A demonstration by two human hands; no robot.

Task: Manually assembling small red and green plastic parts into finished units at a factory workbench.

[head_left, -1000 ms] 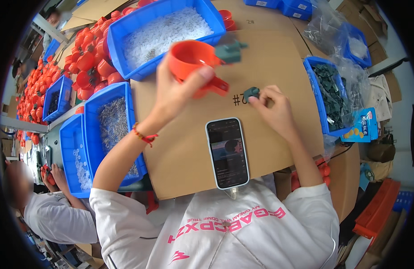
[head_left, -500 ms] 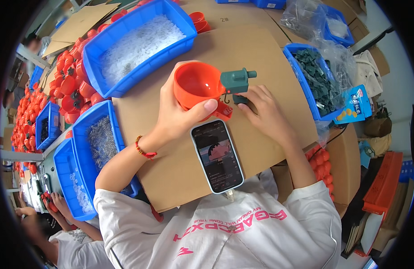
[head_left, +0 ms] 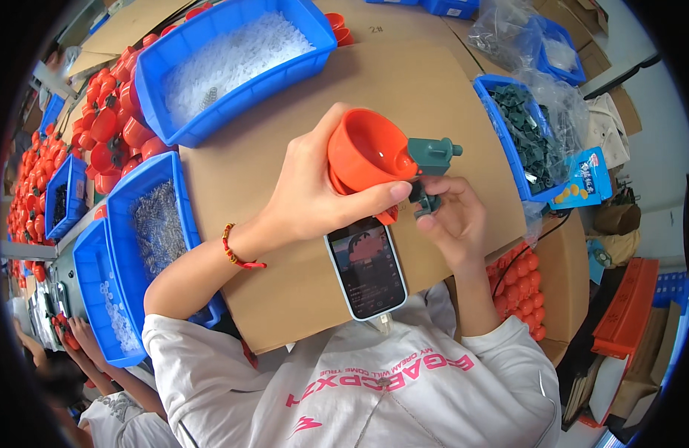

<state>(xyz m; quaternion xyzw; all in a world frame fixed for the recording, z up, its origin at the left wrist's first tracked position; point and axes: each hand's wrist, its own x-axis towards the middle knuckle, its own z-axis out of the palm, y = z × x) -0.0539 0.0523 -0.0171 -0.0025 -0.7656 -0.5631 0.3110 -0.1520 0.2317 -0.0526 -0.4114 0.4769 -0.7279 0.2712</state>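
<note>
My left hand (head_left: 311, 179) is wrapped round a red-orange plastic cup (head_left: 367, 145), its open mouth tilted up toward me. A dark green plastic fitting (head_left: 434, 155) with a short round nub sticks out from the cup's right side. Just below that fitting, my right hand (head_left: 464, 220) pinches a small dark green plastic piece (head_left: 426, 201) between thumb and fingers, close to the cup. Whether the piece touches the cup, I cannot tell. Under my hands a phone (head_left: 368, 272) with its screen lit lies on the cardboard, its upper end partly covered.
Blue bins hold white plastic bits (head_left: 240, 67), metal springs (head_left: 161, 228), small clear parts (head_left: 116, 313) and dark green pieces (head_left: 520, 134). Red cups (head_left: 109, 134) are heaped at the left. A carton of red parts (head_left: 520, 287) stands by my right arm. Another person's hands (head_left: 79, 336) work at lower left.
My left hand has carried the cup to the right. My right hand has turned palm inward, and the small green piece now shows more plainly between its fingers.
</note>
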